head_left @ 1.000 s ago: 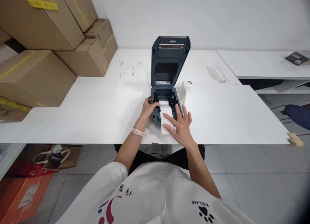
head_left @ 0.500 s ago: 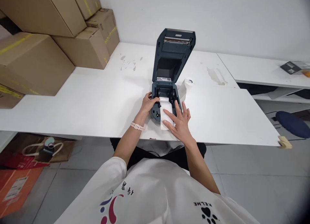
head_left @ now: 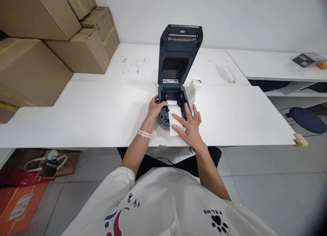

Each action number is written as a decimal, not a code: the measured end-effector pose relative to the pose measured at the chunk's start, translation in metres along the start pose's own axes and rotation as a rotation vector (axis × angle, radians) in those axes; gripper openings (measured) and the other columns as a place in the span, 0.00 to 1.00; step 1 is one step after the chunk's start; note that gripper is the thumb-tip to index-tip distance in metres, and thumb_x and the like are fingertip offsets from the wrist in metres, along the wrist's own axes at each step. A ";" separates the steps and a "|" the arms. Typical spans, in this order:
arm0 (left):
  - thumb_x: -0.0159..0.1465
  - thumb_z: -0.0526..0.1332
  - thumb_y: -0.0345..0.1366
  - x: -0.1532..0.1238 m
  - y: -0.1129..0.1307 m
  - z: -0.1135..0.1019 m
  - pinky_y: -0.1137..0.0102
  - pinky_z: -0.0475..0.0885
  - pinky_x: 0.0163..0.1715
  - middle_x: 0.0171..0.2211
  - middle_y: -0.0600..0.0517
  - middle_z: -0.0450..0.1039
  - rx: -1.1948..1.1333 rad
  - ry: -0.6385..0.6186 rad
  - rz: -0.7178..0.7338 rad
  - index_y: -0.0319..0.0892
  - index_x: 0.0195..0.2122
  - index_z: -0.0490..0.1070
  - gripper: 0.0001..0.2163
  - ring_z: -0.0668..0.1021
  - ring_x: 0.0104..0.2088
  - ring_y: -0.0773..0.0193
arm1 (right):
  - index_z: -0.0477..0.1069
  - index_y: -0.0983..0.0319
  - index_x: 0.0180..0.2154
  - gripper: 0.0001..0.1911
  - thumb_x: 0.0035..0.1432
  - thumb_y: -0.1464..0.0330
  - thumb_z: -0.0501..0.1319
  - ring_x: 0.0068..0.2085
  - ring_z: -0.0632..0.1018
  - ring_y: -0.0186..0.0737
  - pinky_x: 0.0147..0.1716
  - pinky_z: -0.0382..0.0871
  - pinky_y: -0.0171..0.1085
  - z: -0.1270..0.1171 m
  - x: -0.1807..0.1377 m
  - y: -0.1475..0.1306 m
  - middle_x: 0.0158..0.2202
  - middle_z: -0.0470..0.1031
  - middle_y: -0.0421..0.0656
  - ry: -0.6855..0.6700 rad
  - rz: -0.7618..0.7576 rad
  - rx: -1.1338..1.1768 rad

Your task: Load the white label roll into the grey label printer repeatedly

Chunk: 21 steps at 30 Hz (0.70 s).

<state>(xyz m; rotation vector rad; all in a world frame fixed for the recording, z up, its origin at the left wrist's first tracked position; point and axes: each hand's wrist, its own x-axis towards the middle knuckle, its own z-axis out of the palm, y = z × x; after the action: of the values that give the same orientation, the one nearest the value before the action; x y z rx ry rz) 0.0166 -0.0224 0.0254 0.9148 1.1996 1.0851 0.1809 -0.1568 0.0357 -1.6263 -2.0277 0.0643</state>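
A dark label printer (head_left: 176, 52) stands on the white table with its lid tilted up and back. From its bay a white label strip (head_left: 174, 110) runs out over the front edge. My left hand (head_left: 154, 108) grips the printer's left wall, fingers outside and thumb over the inner side near the strip; the fingertips are partly hidden. With fingers spread, my right hand (head_left: 190, 127) rests its thumb and index finger on the strip, while its other fingers are by the printer's right side. Behind that hand sits a loose roll of white labels (head_left: 192, 89).
Cardboard boxes (head_left: 30, 69) are stacked on the table's left. At the far right are a small dark box (head_left: 304, 60) and a blue stool (head_left: 307, 120). A padded table corner (head_left: 300, 140) juts out at the right front. An orange box (head_left: 21, 205) lies at lower left.
The camera view has shifted slightly. Both hands stay in nearly the same place on the printer and the label strip; nothing has been let go.
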 end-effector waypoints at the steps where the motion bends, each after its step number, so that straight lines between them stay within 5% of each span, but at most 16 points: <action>1: 0.51 0.70 0.34 0.000 0.000 0.000 0.66 0.75 0.43 0.57 0.40 0.73 0.003 0.004 -0.001 0.39 0.61 0.66 0.34 0.79 0.49 0.56 | 0.71 0.45 0.63 0.23 0.71 0.52 0.54 0.77 0.41 0.62 0.69 0.43 0.68 0.000 0.000 0.001 0.78 0.41 0.39 -0.004 -0.002 0.000; 21: 0.51 0.75 0.40 -0.006 0.007 0.000 0.61 0.76 0.48 0.60 0.40 0.71 -0.014 -0.012 -0.044 0.42 0.60 0.66 0.36 0.78 0.54 0.52 | 0.71 0.48 0.63 0.25 0.69 0.51 0.57 0.76 0.45 0.64 0.68 0.47 0.69 -0.004 0.004 0.009 0.78 0.42 0.41 -0.036 -0.070 0.047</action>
<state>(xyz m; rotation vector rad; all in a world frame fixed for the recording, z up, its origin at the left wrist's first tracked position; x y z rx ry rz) 0.0157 -0.0261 0.0340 0.8789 1.1952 1.0502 0.1903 -0.1520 0.0375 -1.5348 -2.0929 0.1152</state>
